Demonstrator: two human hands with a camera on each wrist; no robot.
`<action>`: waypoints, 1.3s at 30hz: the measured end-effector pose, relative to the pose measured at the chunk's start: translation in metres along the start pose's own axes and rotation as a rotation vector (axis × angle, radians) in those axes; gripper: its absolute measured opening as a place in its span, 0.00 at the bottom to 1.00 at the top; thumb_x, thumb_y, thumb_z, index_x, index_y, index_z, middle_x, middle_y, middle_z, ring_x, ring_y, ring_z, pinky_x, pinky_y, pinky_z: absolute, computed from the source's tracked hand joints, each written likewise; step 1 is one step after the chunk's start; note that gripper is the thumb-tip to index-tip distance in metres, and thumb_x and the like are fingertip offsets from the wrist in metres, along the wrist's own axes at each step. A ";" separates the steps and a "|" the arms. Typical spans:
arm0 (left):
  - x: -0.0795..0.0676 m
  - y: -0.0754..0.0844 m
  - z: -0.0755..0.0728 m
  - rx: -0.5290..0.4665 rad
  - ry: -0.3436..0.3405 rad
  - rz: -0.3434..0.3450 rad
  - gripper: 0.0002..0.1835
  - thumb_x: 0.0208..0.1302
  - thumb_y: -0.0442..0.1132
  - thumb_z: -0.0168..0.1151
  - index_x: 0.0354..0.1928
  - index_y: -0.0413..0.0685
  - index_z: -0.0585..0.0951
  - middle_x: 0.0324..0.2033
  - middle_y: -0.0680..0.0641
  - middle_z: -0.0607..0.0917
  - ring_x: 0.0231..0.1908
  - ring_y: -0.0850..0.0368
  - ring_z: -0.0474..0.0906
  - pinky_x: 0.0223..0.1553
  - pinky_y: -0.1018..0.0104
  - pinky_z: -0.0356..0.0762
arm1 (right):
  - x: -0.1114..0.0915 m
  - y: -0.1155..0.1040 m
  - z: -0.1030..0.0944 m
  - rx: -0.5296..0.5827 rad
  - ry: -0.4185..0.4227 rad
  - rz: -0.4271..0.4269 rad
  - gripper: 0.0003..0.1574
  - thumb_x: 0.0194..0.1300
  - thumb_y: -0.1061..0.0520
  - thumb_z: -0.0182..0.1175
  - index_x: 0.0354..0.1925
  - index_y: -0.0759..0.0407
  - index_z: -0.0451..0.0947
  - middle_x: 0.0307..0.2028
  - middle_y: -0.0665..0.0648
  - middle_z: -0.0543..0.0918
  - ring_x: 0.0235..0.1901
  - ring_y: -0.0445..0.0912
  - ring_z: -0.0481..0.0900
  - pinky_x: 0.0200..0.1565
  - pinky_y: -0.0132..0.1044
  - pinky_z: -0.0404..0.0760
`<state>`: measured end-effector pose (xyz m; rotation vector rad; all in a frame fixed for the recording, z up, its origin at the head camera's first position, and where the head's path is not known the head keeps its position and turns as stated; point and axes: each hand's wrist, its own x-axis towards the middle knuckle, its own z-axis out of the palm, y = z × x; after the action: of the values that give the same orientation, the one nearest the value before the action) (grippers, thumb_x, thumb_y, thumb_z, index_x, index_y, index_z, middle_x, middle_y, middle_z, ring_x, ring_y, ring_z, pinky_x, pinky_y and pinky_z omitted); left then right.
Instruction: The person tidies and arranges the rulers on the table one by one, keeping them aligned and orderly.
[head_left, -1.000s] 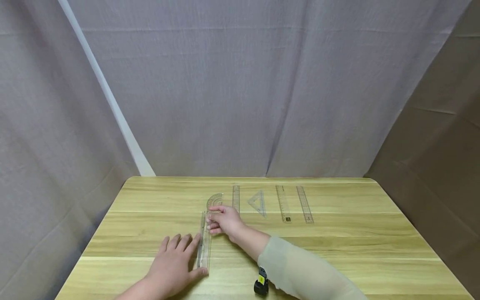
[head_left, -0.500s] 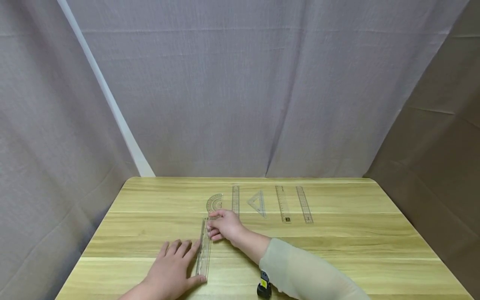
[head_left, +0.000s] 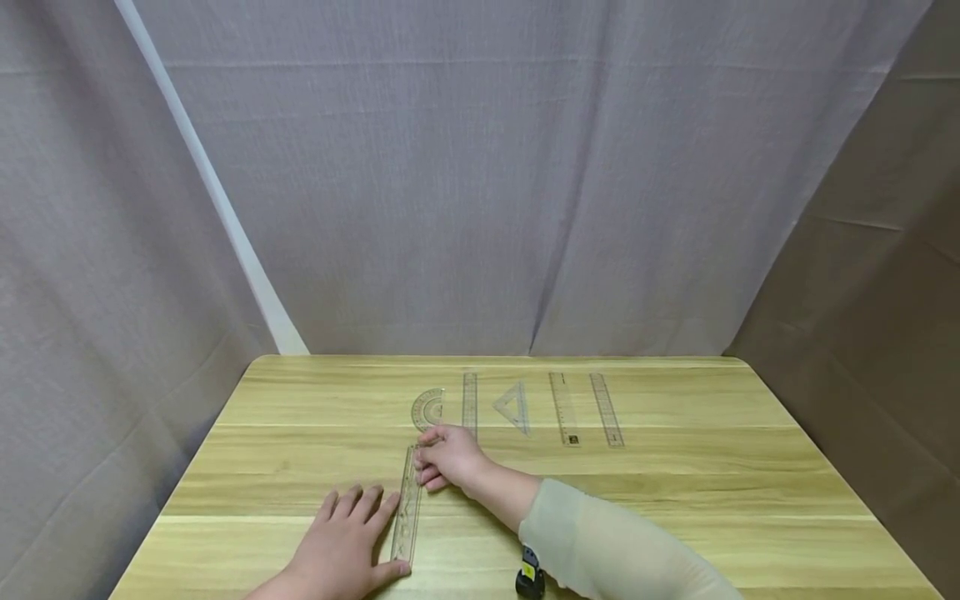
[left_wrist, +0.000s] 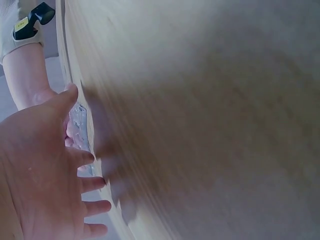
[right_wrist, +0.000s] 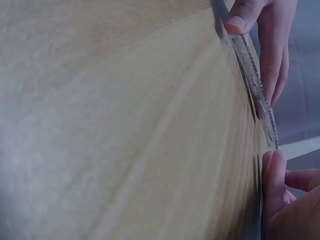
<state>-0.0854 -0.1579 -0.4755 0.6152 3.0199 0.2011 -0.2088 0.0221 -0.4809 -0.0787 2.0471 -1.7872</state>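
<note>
A clear ruler lies lengthwise between my two hands near the front of the table. My right hand pinches its far end. My left hand is spread beside it, palm down, fingers straight; the index fingertip touches the left edge and the thumb reaches the near end. In the right wrist view, the ruler runs between the left thumb and the right fingertips. Just beyond my right hand lies a clear protractor, its lower part hidden by the fingers.
Along the back of the wooden table lie a narrow ruler, a triangular set square, a wider ruler and another ruler. A black camera hangs at my right sleeve. Grey curtains stand behind and on both sides.
Both hands have moved slightly toward me together with the ruler. The ruler's face now looks flatter, and more of the protractor shows beyond my right hand.
</note>
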 end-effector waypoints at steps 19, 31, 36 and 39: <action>0.000 -0.001 0.003 -0.016 0.001 0.014 0.51 0.57 0.78 0.51 0.71 0.48 0.70 0.67 0.38 0.70 0.66 0.32 0.63 0.63 0.31 0.58 | 0.001 -0.002 -0.002 -0.071 -0.025 0.057 0.15 0.66 0.67 0.59 0.51 0.66 0.74 0.31 0.62 0.85 0.18 0.45 0.83 0.21 0.36 0.84; 0.001 -0.003 0.004 -0.011 -0.007 0.002 0.51 0.57 0.79 0.49 0.72 0.49 0.69 0.68 0.39 0.70 0.66 0.33 0.63 0.63 0.31 0.58 | -0.003 -0.008 -0.005 -0.138 -0.069 0.081 0.24 0.63 0.68 0.58 0.58 0.64 0.75 0.30 0.64 0.83 0.17 0.47 0.82 0.21 0.38 0.84; 0.001 -0.004 0.006 -0.001 0.009 0.005 0.51 0.57 0.78 0.50 0.72 0.48 0.69 0.68 0.38 0.70 0.66 0.33 0.63 0.63 0.31 0.59 | -0.004 -0.008 -0.007 -0.197 -0.106 0.076 0.28 0.62 0.69 0.61 0.61 0.60 0.74 0.26 0.63 0.82 0.15 0.46 0.81 0.18 0.36 0.83; 0.001 -0.004 0.008 -0.004 0.016 0.004 0.52 0.57 0.79 0.50 0.72 0.47 0.68 0.68 0.38 0.69 0.66 0.33 0.63 0.63 0.32 0.59 | -0.004 -0.008 -0.009 -0.234 -0.119 0.068 0.31 0.60 0.69 0.62 0.62 0.59 0.74 0.24 0.61 0.81 0.13 0.45 0.79 0.16 0.34 0.80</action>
<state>-0.0873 -0.1600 -0.4836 0.6230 3.0329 0.2131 -0.2105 0.0304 -0.4716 -0.1768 2.1369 -1.4612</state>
